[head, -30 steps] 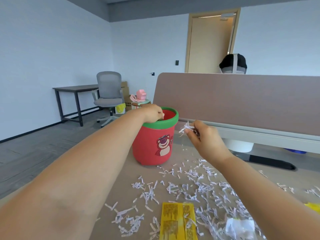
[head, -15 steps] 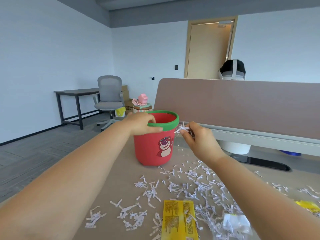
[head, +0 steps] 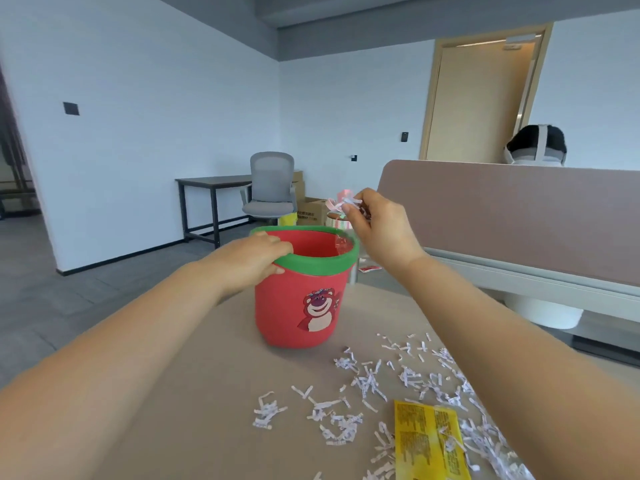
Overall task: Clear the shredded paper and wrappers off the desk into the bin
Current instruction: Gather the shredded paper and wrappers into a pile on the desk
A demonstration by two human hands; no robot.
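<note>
My right hand [head: 377, 226] is raised just right of centre in the frame, above the far right edge of the bin [head: 301, 303], with thumb and fingertips pinched together on a small tuft of shredded paper [head: 349, 201]. The tuft sticks up from my fingertips, over the rim rather than inside it. My left hand [head: 258, 259] is lower and to the left of it, clamped on the bin's green rim [head: 322, 263]: the fingers hook over the near left edge and the thumb presses on the red wall outside.

The bin stands upright on the bench [head: 214, 393] at the centre of the frame, red with a pink bear picture [head: 318, 310] facing me. Something clear and crinkled shows inside against the far right wall; I cannot tell what it is.

Below and to the right of the bin, loose shreds [head: 391, 379] lie scattered across the bench toward the lower right corner, apart from the bin's base. A yellow wrapper [head: 429, 441] lies flat among them at the bottom edge, with a few strips on top of it.

Further out, a brown divider panel [head: 519, 216] runs along the right side. A grey office chair [head: 272, 188] and a dark side table [head: 211, 183] stand against the back wall, and a door [head: 481, 95] is at the upper right.
</note>
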